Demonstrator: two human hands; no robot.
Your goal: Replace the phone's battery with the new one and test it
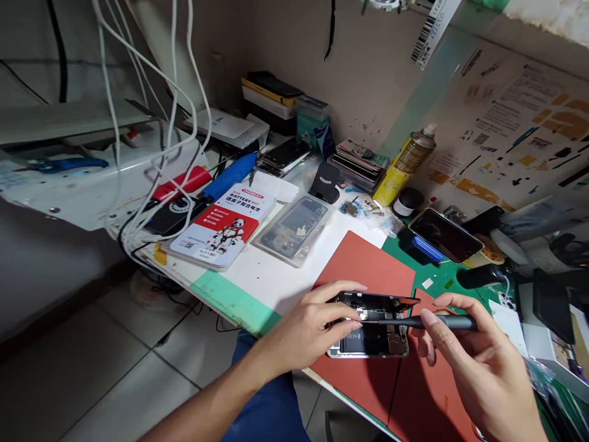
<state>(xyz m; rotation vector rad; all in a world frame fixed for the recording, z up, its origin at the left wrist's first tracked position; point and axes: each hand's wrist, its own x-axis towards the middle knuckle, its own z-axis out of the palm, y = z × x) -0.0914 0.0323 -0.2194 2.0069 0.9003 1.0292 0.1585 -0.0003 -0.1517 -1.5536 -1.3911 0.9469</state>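
An opened phone (375, 328) lies on a red mat (368, 270) at the desk's near edge, its insides facing up. My left hand (313, 325) grips the phone's left end, fingers curled over its top and side. My right hand (478, 362) pinches a dark screwdriver (432, 321) held level, with the tip pointing left onto the phone's upper inner part near my left fingers.
A battery box (221, 227) and a clear-bagged phone part (294, 230) lie on the white desk. A second phone (445, 234), a yellow spray can (405, 162), stacked boxes (271, 95) and white cables (151, 153) crowd the back. Tiled floor lies to the left.
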